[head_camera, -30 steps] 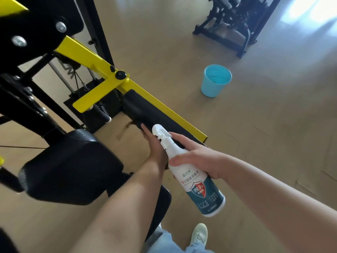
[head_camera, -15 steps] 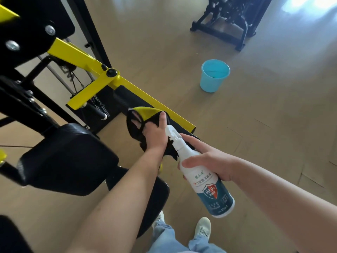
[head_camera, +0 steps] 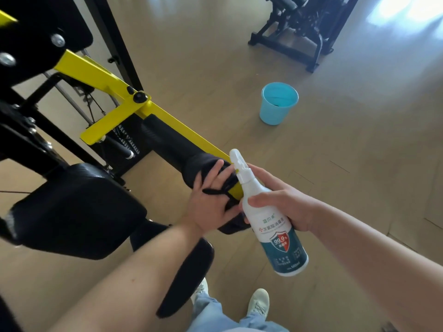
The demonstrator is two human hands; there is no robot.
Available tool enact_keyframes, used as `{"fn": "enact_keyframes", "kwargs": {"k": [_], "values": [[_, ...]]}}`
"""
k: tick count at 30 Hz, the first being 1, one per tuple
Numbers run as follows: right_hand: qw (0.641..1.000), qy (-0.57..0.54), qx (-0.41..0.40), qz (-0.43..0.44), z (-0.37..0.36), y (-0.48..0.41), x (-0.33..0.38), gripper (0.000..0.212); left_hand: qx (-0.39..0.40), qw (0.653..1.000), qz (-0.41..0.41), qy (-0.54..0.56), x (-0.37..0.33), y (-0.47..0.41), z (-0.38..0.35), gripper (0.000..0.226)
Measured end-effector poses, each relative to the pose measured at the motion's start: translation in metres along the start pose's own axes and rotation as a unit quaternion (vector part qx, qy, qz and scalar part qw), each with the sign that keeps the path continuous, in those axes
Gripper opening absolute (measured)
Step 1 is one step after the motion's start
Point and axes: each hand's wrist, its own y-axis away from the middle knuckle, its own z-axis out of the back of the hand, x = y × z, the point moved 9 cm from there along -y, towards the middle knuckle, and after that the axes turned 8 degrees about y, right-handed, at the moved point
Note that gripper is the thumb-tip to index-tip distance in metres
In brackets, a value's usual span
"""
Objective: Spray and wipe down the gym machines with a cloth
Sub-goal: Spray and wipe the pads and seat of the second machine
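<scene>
My left hand (head_camera: 211,202) holds a black cloth (head_camera: 233,227) wrapped over the near end of the black foam roller pad (head_camera: 165,140). The pad runs along the machine's yellow arm (head_camera: 96,75). My fingers are spread over the cloth, and a strip of it crosses them. My right hand (head_camera: 285,202) grips a white spray bottle (head_camera: 278,238) with a teal label. The bottle is tilted, and its nozzle points up-left, right beside the cloth.
A black seat pad (head_camera: 76,207) sits low on the left, above a second black pad (head_camera: 191,271). A light blue bucket (head_camera: 278,104) stands on the wooden floor. Another black machine (head_camera: 294,27) is at the far right. My shoes (head_camera: 259,300) show below.
My left hand slid the cloth down the roller pad to its near end. The bottle stayed in my right hand, with its nozzle now closer to the cloth.
</scene>
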Motion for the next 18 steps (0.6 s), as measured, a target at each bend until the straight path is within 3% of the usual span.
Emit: {"fn": "enact_keyframes", "kwargs": {"k": [3,9,13,18], "values": [[1.000,0.002,-0.010,0.001,0.004,-0.002,0.000,0.090,0.025,0.998,0.024,-0.051,0.043,-0.025,0.024,0.055],[1.000,0.020,-0.023,-0.002,0.009,0.000,-0.008,0.089,-0.061,0.981,0.181,-0.044,0.072,-0.044,0.056,0.035],[1.000,-0.005,-0.022,0.012,0.010,0.003,-0.007,0.091,-0.060,0.988,0.129,-0.054,0.025,-0.030,0.035,0.027],[1.000,-0.020,-0.013,0.011,0.008,0.001,-0.006,0.087,-0.075,0.995,0.056,-0.039,-0.007,-0.010,0.009,0.044]]}}
